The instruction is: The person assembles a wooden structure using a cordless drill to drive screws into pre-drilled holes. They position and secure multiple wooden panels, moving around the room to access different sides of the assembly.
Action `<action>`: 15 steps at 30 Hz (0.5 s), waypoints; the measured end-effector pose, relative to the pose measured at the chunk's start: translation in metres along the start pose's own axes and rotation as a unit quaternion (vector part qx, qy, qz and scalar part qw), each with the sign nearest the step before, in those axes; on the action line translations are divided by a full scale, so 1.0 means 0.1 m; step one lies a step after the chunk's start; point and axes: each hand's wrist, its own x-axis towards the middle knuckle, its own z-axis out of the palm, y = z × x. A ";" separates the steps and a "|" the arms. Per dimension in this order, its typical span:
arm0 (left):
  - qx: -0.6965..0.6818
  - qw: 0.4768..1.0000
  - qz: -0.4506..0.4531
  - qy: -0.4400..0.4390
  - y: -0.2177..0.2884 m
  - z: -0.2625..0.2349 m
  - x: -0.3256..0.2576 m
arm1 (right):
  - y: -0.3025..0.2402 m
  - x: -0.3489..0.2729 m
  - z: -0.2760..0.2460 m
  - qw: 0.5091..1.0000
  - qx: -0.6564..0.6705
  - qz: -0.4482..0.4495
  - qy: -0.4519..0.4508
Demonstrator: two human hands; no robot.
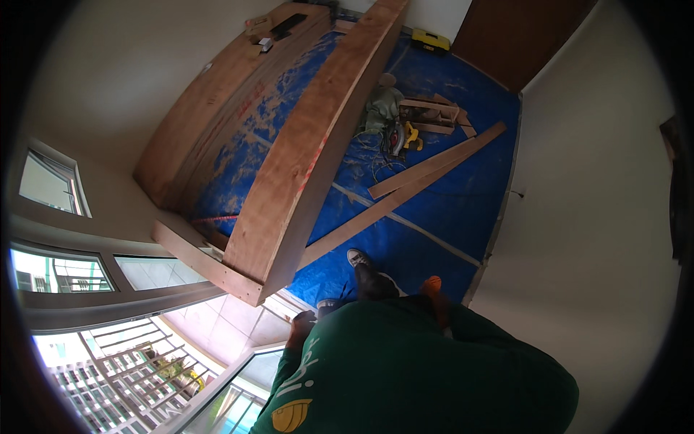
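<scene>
My left hand (301, 327) is low at my left side, by the open glazed door, with its fingers curled; whether anything is in it I cannot make out. In front of my body, my right hand (438, 311) is closed around a small orange object (432, 283) whose kind I cannot tell. Ahead to the left, a long box-like wooden frame (289, 173) stretches away from me, its near end nailed to a crosswise board (206, 260). Neither hand touches this frame.
Blue sheeting (434, 224) strewn with sawdust covers the floor. Two loose planks (405, 199) cross right of the frame, near a circular saw (395, 139), a yellow tool (413, 137) and a wooden tote (428, 116). A yellow toolbox (431, 40) stands by the far door. Stacked plywood (217, 101) lines the left wall.
</scene>
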 end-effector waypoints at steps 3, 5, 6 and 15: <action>-0.200 0.959 -0.197 0.048 0.03 -0.10 -0.17 | -0.14 0.00 -0.18 0.995 0.092 -0.030 -0.012; -0.241 0.926 -0.285 0.060 -0.02 -0.14 -0.34 | -0.26 0.06 -0.31 0.942 0.319 -0.082 -0.065; -0.297 0.903 -0.300 0.079 -0.06 -0.16 -0.44 | -0.33 0.11 -0.36 0.917 0.382 -0.068 -0.092; -0.212 0.913 -0.341 0.076 -0.28 -0.04 -1.48 | -0.74 0.03 -0.40 0.958 -0.147 -0.168 -0.179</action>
